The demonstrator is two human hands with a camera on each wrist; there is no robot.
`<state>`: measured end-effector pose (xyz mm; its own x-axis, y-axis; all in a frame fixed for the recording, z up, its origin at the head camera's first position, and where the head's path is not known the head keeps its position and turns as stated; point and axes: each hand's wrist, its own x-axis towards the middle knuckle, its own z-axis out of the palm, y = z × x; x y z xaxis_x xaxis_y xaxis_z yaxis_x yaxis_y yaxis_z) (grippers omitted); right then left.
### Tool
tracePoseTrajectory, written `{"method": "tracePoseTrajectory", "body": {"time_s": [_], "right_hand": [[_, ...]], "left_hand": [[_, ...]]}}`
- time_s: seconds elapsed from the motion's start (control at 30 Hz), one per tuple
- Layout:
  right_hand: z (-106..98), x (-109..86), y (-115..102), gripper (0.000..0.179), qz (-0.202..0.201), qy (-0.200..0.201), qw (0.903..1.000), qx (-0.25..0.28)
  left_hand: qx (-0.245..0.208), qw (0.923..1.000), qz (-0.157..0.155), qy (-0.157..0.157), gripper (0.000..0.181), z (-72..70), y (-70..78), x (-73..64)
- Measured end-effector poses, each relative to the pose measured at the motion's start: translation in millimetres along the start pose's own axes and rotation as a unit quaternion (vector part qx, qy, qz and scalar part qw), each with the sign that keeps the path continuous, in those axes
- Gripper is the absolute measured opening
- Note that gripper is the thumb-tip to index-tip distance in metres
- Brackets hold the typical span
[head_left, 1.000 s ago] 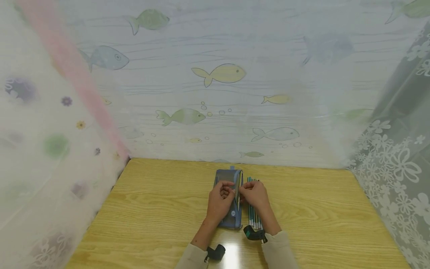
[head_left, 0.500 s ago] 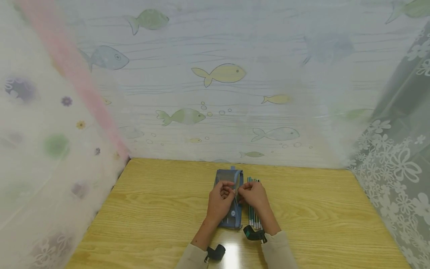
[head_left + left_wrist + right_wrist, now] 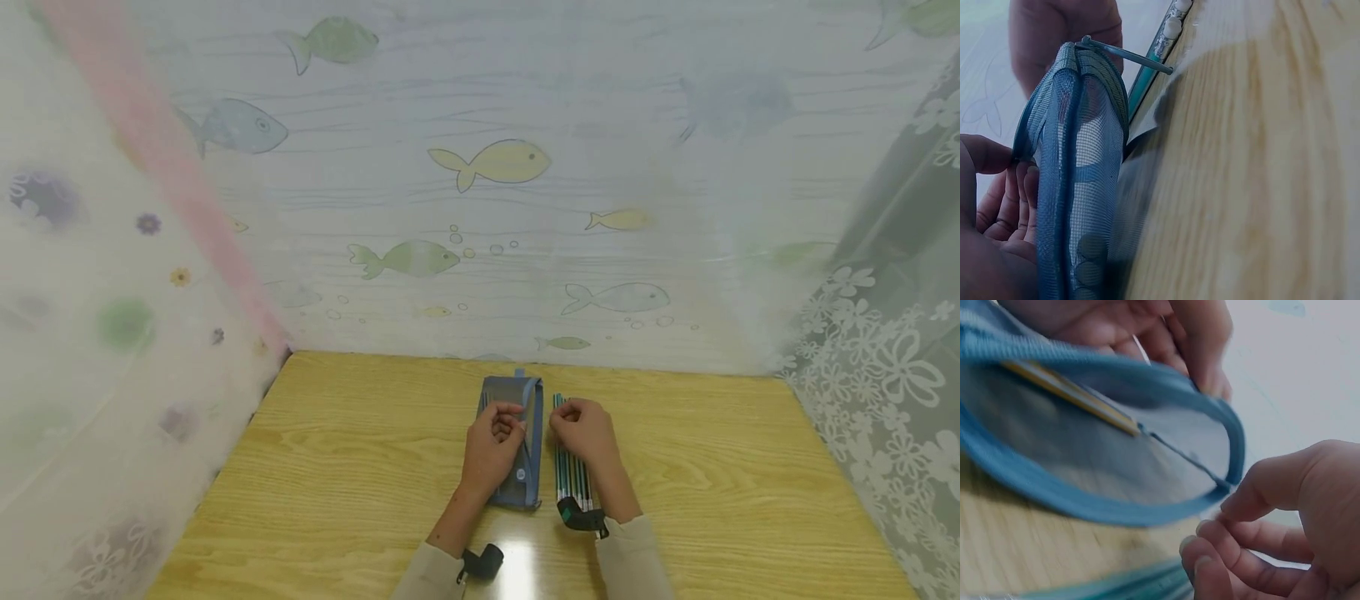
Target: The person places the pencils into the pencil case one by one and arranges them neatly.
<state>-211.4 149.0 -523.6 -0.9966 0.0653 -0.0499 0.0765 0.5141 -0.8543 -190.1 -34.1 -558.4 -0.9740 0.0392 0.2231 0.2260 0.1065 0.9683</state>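
A blue-grey mesh pencil case (image 3: pixel 507 450) lies lengthwise on the table, its zipped mouth gaping along the right side. My left hand (image 3: pixel 491 446) pinches the upper edge of that mouth between thumb and finger; the left wrist view shows the thumb (image 3: pixel 988 153) at the rim. Inside the case (image 3: pixel 1129 509), a slim yellow stick (image 3: pixel 1079 397) is visible in the right wrist view. My right hand (image 3: pixel 588 433) hovers over a row of pencils (image 3: pixel 567 467), just right of the case. Its fingers are loosely bent, and nothing shows between them.
The pencils, teal and dark with white erasers (image 3: pixel 1172 28), lie parallel beside the case. The wooden table (image 3: pixel 360 467) meets a fish-patterned curtain (image 3: pixel 487 267) at its back edge. Small black cameras (image 3: pixel 483 562) are strapped to both wrists.
My right hand has drawn back rightward from the case's mouth to above the pencils. The yellow stick seen at the opening earlier has slipped down into the case. My left hand keeps its place.
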Motion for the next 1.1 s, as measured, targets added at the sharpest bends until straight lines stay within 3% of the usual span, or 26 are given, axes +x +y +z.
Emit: {"method": "tracePoseTrajectory", "body": {"time_s": [0.2,0.53,1.1], "right_hand": [[-19,-1.1,8,0.016,-0.010,0.012,0.9983,-0.056],[-39,-0.7,19,0.015,-0.001,0.017,0.9972,-0.073],[-43,-4.3,20,0.023,0.047,-0.021,0.9868,-0.153]], "left_hand": [[-0.002,1.0000,-0.002,0.001,0.021,0.0,1.7,-1.5],[-0.014,0.9999,-0.001,0.006,0.020,1.1,0.9,-1.4],[-0.005,1.0000,-0.001,0.007,0.019,1.3,1.0,-0.3]]}}
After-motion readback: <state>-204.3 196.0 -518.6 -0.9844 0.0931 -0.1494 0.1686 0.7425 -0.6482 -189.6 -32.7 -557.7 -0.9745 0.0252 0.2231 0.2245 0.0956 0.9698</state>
